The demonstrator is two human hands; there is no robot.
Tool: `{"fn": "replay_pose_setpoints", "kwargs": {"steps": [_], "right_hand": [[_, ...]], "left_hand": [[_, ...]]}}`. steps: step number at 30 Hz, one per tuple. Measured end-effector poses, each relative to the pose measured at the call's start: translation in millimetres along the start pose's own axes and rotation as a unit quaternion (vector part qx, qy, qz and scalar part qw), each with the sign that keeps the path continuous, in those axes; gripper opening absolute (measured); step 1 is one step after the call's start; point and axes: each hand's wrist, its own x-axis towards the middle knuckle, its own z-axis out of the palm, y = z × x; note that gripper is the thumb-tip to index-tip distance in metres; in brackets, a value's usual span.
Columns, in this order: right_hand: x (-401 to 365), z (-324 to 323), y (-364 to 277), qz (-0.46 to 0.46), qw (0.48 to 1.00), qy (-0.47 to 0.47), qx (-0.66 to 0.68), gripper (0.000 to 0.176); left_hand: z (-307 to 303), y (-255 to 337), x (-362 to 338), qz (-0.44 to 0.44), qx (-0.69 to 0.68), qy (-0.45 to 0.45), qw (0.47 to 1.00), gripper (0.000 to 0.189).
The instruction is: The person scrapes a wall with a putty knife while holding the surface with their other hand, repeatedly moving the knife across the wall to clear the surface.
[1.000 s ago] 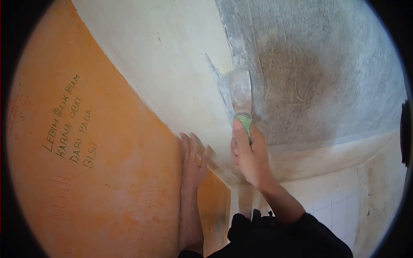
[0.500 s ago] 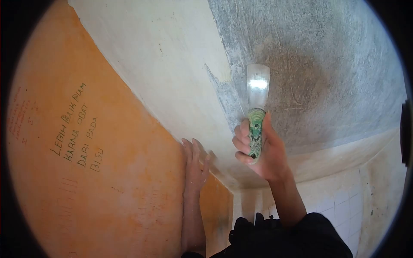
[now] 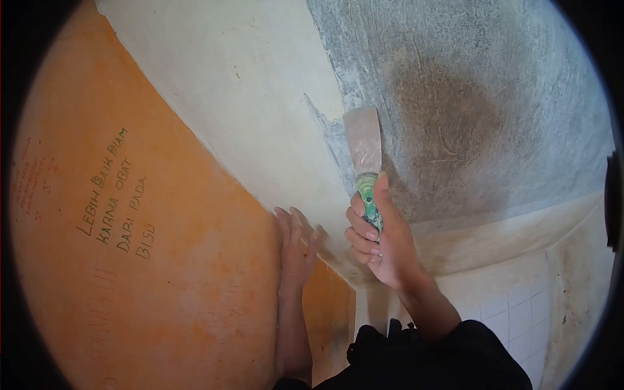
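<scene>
My right hand (image 3: 383, 237) is wrapped round the green, worn handle of a putty knife (image 3: 364, 140), thumb laid along it. The wide metal blade points up, its tip overlapping the ragged border where white paint (image 3: 260, 84) meets bare grey plaster (image 3: 448, 123). A thin grey scraped streak (image 3: 325, 123) runs through the white just left of the blade. My left hand (image 3: 297, 250) lies against the orange wall (image 3: 214, 305) near its edge with the white surface, fingers stretched up and apart, holding nothing.
Green handwriting (image 3: 110, 195) and fainter red marks (image 3: 29, 182) cover parts of the orange wall. White tiles (image 3: 517, 325) show at the lower right, below a pale band along the grey surface. A dark object (image 3: 612, 201) stands at the far right edge.
My right hand has moved the putty knife left and slightly down, from over the grey plaster to the paint border. The blade now tilts left and its bright glare is gone. My left hand stays put.
</scene>
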Motion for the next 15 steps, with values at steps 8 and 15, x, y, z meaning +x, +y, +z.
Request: {"fn": "replay_pose_setpoints", "kwargs": {"steps": [8, 15], "right_hand": [[-4, 0, -3, 0.007, 0.998, 0.037, -0.052, 0.052], [-5, 5, -4, 0.025, 0.999, 0.013, -0.030, 0.052]], "left_hand": [[0, 4, -2, -0.014, 0.022, -0.005, 1.000, 0.070], [-2, 2, -1, -0.002, 0.024, -0.004, 1.000, 0.070]]}}
